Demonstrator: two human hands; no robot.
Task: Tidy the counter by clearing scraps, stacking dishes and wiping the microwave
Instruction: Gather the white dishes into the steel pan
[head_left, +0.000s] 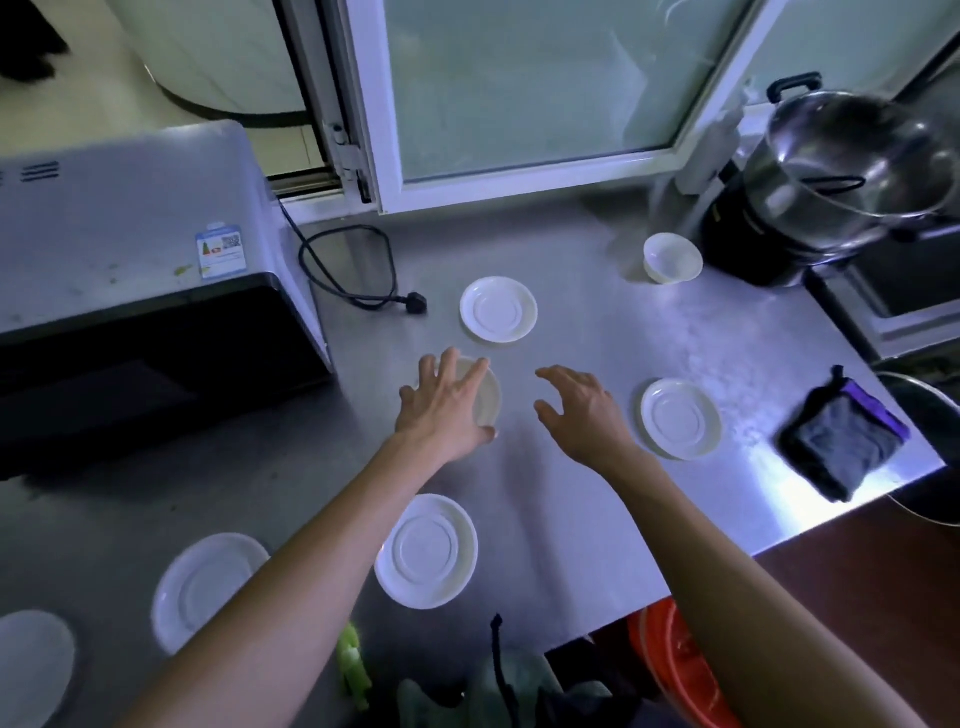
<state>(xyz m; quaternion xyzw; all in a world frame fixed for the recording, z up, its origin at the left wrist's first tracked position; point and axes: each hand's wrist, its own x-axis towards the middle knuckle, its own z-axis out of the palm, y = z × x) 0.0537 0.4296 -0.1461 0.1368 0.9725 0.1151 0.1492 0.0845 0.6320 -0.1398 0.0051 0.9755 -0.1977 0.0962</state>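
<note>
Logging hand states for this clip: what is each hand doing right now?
Left hand: fingers spread over a small white dish, thumb at its rim; a firm grip cannot be told.
Right hand: open, holding nothing.

Five white saucers lie flat and apart on the steel surface (597, 332) — one toward the back (498, 309), one at the right (680, 419), one near the front edge (426, 551), one left of that and partly behind a forearm (200, 587), one cut off at the lower left corner (31, 667). A small white bowl (488, 397) sits mid-surface, largely covered. Another white bowl (672, 257) stands upright at the back right. The grey microwave (130, 249) stands at the left — dark door, sticker and green smears on top. A folded dark cloth with purple trim (841, 441) lies by the right edge.
</note>
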